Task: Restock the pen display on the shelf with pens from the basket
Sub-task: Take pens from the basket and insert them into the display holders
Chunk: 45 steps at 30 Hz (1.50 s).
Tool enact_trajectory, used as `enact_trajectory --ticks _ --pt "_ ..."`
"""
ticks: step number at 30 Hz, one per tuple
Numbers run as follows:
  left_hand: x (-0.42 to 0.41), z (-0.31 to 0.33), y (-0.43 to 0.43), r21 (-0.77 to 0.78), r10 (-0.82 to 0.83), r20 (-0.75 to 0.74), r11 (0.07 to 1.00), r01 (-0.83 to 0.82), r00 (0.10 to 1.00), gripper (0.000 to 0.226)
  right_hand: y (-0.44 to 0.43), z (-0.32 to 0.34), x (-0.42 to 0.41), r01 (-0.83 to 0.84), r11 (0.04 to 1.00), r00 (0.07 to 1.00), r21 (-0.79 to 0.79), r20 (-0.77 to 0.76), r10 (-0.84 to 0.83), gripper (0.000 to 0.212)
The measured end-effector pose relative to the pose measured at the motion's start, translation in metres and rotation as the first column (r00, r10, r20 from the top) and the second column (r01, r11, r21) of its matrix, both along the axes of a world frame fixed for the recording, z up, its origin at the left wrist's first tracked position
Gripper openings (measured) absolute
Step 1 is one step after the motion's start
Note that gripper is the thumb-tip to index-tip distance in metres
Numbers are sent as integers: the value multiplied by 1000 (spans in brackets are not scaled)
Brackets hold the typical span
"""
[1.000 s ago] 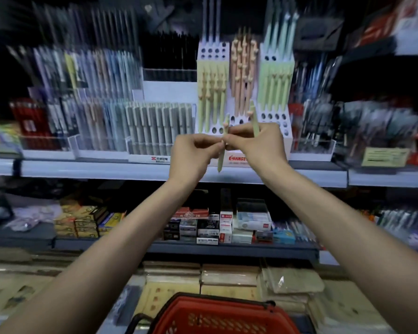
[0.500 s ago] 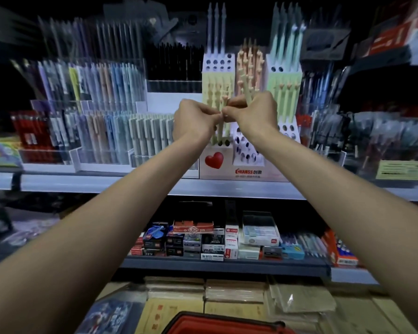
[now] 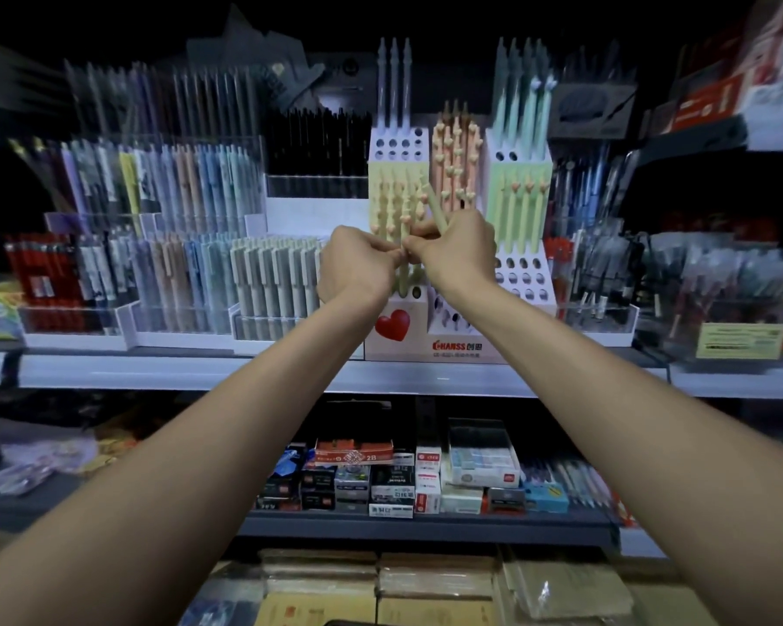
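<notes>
While the pale green plastic pen [image 3: 405,275] is pinched by the left hand [image 3: 358,268] and right hand [image 3: 459,253] at the white perforated display stand [image 3: 523,277], misalignment could be caused by tilt and neighbouring pens [image 3: 394,205] toppled.

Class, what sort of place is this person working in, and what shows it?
Probably a stationery shop. Tiered pen displays crowd the shelf, small product boxes are stacked on the lower shelf, and a yellow label sits at the far right.

Stationery shop, shelf [image 3: 154,372] of pen displays [image 3: 523,275], boxed erasers [image 3: 480,460] below
</notes>
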<state>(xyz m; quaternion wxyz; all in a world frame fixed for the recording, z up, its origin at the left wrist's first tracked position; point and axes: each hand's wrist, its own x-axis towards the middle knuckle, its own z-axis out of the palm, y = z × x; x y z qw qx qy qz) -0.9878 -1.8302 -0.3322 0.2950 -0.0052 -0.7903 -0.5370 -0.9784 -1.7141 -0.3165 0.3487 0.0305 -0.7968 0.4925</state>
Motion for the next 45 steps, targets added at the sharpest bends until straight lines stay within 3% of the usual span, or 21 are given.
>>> enact_trajectory --ticks 12,22,27,31,33,39,45 --pt "-10 -13 8 19 83 70 996 -85 994 10 -8 -16 -10 57 993 997 -99 48 -52 13" --pt "1 -2 11 -66 170 119 984 -163 978 16 -11 -13 -4 86 995 992 -58 101 -80 6" --pt "15 2 4 -131 111 195 988 -86 975 19 -3 -17 10 75 992 970 -99 237 -50 9" --pt "31 -9 0 -150 22 229 989 13 973 17 11 -23 36 -104 971 869 -216 455 195 13" --pt "41 -18 -2 -142 -22 202 988 52 979 16 20 -27 49 -152 950 827 -272 492 273 13" --pt "62 -41 -6 -29 -289 113 955 294 951 17 36 -48 65 -206 939 881 -275 366 300 15" --pt "72 -56 3 -20 -396 101 916 400 913 9 35 -62 71 -272 872 888 -406 244 390 9"
